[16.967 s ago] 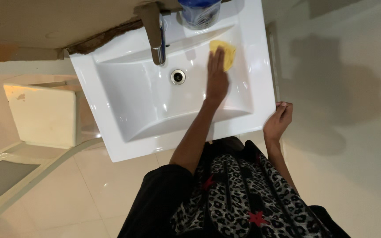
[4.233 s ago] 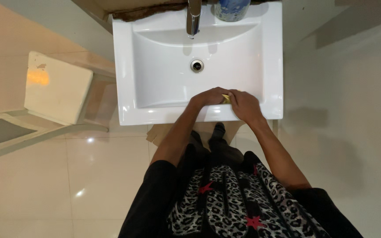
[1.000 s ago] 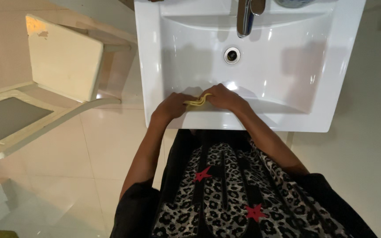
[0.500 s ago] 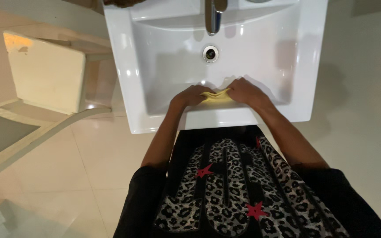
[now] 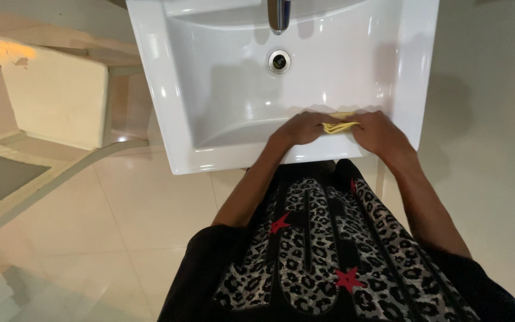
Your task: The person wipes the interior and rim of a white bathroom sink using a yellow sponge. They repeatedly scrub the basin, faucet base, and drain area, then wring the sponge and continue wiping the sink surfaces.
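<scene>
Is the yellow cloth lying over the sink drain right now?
No, the yellow cloth is held between both hands at the sink's near edge, clear of the drain.

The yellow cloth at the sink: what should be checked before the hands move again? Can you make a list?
1. Both hands on the cloth: ok. The left hand and right hand each hold an end of the yellow cloth.
2. Cloth inside the sink: ok, at the near edge of the basin.
3. Drain uncovered: ok.
4. Water off at the tap: ok, no stream visible.
5. Cloth wet or dry: cannot tell.
</scene>
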